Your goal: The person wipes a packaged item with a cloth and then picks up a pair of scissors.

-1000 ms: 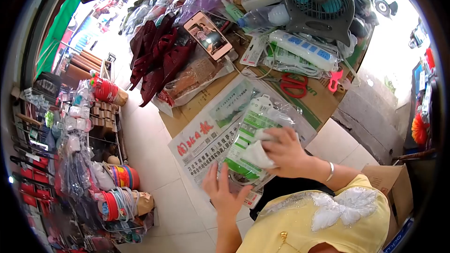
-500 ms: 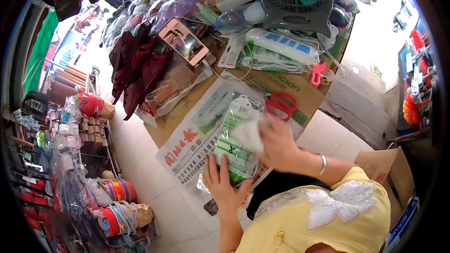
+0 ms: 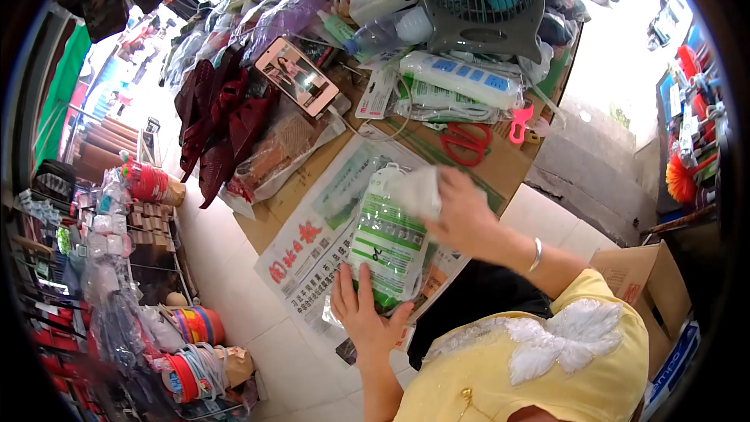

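A green and white package in clear plastic [image 3: 387, 254] lies on a sheet of newspaper [image 3: 293, 277]. My left hand [image 3: 367, 316] rests with its fingers spread on the package's lower left edge. In my right hand [image 3: 465, 215] is a white cloth or tissue [image 3: 418, 194], gripped at its right side and held at the package's upper right. Motion blurs the right fingers somewhat. Red-handled scissors [image 3: 466, 143] lie just above the right hand; their blades are hard to make out.
A phone [image 3: 297, 76], dark red sandals [image 3: 215, 121], a power strip [image 3: 461, 78] and a small fan [image 3: 480, 0] crowd the table's far side. A pink clip [image 3: 520, 123] lies near the right edge. At the lower right stands a cardboard box [image 3: 644, 281].
The white cloth and my right hand have shifted slightly up over the package, away from the scissors. My left hand keeps its place on the package. The whole view has shifted a little.
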`<state>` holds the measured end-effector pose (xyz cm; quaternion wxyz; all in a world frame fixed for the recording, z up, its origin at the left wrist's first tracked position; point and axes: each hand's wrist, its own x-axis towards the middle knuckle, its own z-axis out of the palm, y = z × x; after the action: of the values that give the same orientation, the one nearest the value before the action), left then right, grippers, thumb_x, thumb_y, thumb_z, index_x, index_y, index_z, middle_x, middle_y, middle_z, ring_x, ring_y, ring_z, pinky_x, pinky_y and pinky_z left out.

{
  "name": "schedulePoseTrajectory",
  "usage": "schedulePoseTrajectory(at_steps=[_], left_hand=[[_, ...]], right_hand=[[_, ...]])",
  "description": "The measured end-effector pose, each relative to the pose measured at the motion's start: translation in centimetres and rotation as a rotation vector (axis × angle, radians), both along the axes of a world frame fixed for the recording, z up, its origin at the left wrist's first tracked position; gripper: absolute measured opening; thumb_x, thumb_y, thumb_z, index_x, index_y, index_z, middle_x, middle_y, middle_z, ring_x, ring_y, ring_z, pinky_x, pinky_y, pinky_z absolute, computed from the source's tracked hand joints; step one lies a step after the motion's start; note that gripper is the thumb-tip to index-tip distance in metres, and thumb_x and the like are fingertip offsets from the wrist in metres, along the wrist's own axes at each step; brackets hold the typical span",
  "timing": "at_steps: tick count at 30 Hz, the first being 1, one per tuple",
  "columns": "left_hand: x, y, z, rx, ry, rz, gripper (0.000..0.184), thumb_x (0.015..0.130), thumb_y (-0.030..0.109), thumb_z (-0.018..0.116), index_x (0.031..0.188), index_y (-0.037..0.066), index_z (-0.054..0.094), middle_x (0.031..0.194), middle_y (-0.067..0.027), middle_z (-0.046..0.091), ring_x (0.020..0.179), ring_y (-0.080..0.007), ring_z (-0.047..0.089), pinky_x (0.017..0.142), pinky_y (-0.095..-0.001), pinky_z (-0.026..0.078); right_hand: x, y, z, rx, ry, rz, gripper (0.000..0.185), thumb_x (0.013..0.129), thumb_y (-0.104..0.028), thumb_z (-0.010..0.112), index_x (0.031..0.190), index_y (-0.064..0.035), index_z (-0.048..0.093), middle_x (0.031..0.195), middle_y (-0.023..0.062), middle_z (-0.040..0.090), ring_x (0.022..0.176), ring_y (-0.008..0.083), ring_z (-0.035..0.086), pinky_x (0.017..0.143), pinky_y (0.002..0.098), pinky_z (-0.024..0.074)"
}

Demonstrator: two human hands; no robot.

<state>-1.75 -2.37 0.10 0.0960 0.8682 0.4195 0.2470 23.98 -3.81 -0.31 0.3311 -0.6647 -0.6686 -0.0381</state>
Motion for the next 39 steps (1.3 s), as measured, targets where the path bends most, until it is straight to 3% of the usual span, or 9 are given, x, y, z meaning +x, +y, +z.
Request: schedulePoseTrajectory(at_steps=[4, 8, 12, 13, 15, 18, 19, 26, 39], left_hand=[[-1.1, 0.9, 0.0, -0.009, -0.004, 0.0, 0.089, 0.077, 0.066, 0.069, 0.142, 0.008, 0.052, 0.151, -0.0215, 0.042, 0.137, -0.0446, 0.037, 0.111, -0.0576, 0.028], [-1.5, 1.7, -0.8, 0.062, -0.057, -0.042, 0.085, 0.078, 0.062, 0.07, 0.136, 0.002, 0.054, 0.149, -0.0218, 0.044, 0.136, -0.0445, 0.039, 0.11, -0.0562, 0.029], [-0.6, 1.4, -0.1, -0.237, -0.293, -0.048, 0.088, 0.078, 0.061, 0.071, 0.138, 0.0, 0.051, 0.146, -0.0209, 0.048, 0.136, -0.0443, 0.04, 0.111, -0.0547, 0.029], [-0.7, 1.2, 0.1, -0.106, -0.193, -0.009, 0.09, 0.077, 0.062, 0.072, 0.139, 0.0, 0.05, 0.146, -0.0204, 0.048, 0.136, -0.044, 0.04, 0.112, -0.0545, 0.029], [-0.9, 1.1, 0.0, 0.008, -0.117, 0.041, 0.092, 0.074, 0.058, 0.074, 0.141, -0.001, 0.049, 0.148, -0.0194, 0.046, 0.136, -0.043, 0.039, 0.112, -0.0542, 0.028], [-1.5, 1.4, -0.7, 0.046, -0.01, 0.023, 0.092, 0.072, 0.05, 0.076, 0.143, -0.001, 0.047, 0.15, -0.0196, 0.045, 0.137, -0.0427, 0.039, 0.113, -0.0543, 0.028], [-1.5, 1.5, -0.7, 0.051, -0.016, 0.016, 0.089, 0.071, 0.044, 0.076, 0.143, -0.001, 0.048, 0.151, -0.0201, 0.044, 0.138, -0.0426, 0.039, 0.113, -0.0541, 0.027], [-1.2, 1.3, -0.2, 0.041, -0.032, 0.021, 0.088, 0.072, 0.044, 0.076, 0.142, -0.001, 0.048, 0.15, -0.0202, 0.045, 0.137, -0.043, 0.04, 0.113, -0.0544, 0.026], [-1.2, 1.2, 0.1, 0.015, -0.034, 0.01, 0.09, 0.073, 0.046, 0.075, 0.144, -0.001, 0.046, 0.151, -0.0214, 0.043, 0.138, -0.0435, 0.039, 0.113, -0.0543, 0.025]], right_hand=[[-5.0, -1.9, 0.8, 0.029, 0.037, 0.255, 0.065, 0.068, -0.032, 0.08, 0.119, 0.0025, 0.06, 0.131, 0.0152, 0.054, 0.135, 0.0395, 0.038, 0.108, 0.0518, 0.0349], [-6.9, -0.5, 2.0, 0.142, 0.347, 0.473, 0.071, 0.075, -0.034, 0.081, 0.132, -0.0051, 0.052, 0.137, 0.0158, 0.05, 0.138, 0.0416, 0.036, 0.108, 0.0537, 0.0339], [-4.9, 0.1, 4.5, 0.237, 0.63, 0.709, 0.067, 0.082, -0.032, 0.079, 0.136, -0.0063, 0.048, 0.139, 0.0172, 0.049, 0.138, 0.0388, 0.039, 0.11, 0.0503, 0.0334], [-3.2, 0.1, 4.2, 0.226, 0.659, 0.618, 0.062, 0.08, -0.023, 0.08, 0.134, -0.0073, 0.052, 0.138, 0.0157, 0.051, 0.134, 0.0348, 0.045, 0.108, 0.0471, 0.0359], [1.4, 0.3, 2.8, 0.279, 0.315, 0.259, 0.059, 0.077, -0.015, 0.079, 0.131, -0.0087, 0.056, 0.135, 0.0137, 0.054, 0.128, 0.0332, 0.048, 0.106, 0.0447, 0.0385], [5.3, -1.2, 2.0, 0.025, -0.059, -0.307, 0.047, 0.082, -0.025, 0.072, 0.126, -0.0128, 0.06, 0.13, 0.0108, 0.056, 0.128, 0.0323, 0.046, 0.109, 0.0496, 0.032], [6.3, -1.9, 1.5, 0.001, -0.095, -0.289, 0.045, 0.082, -0.025, 0.073, 0.124, -0.0136, 0.062, 0.126, 0.0098, 0.058, 0.125, 0.0317, 0.047, 0.107, 0.0483, 0.0328], [6.6, -7.0, 2.2, -0.052, -0.084, -0.228, 0.035, 0.079, -0.027, 0.077, 0.11, -0.0134, 0.071, 0.097, 0.0041, 0.062, 0.102, 0.0272, 0.051, 0.096, 0.0419, 0.0378], [6.8, -9.1, 2.1, 0.001, -0.085, -0.313, 0.033, 0.08, -0.027, 0.077, 0.107, -0.0117, 0.069, 0.092, 0.0041, 0.062, 0.098, 0.0269, 0.052, 0.095, 0.0412, 0.0383]])
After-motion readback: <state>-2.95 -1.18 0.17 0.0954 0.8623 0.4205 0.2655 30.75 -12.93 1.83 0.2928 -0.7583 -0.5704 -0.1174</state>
